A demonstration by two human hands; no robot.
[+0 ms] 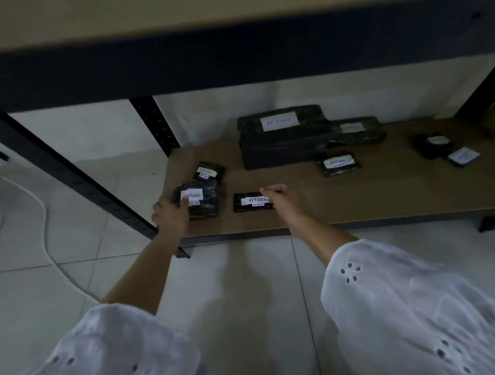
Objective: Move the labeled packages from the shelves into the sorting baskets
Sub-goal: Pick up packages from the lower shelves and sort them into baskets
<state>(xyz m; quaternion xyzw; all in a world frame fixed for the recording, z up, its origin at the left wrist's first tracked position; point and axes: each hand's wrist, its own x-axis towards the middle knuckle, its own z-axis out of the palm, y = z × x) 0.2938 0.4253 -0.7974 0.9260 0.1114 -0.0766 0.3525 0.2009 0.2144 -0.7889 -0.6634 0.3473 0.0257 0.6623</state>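
Several black wrapped packages with white labels lie on the low brown shelf board. My left hand grips a black package labelled RETURN at the board's front left corner. My right hand has curled fingers at the right end of a small flat black package, also labelled RETURN; I cannot tell whether it holds it. Behind sit another small package, a large package with one beside it, a small one, and two at the right.
A black metal upright slants down to the shelf's front left corner, with a second post behind. The upper shelf beam hangs overhead. A white cable curves over the tiled floor at left. No basket is in view.
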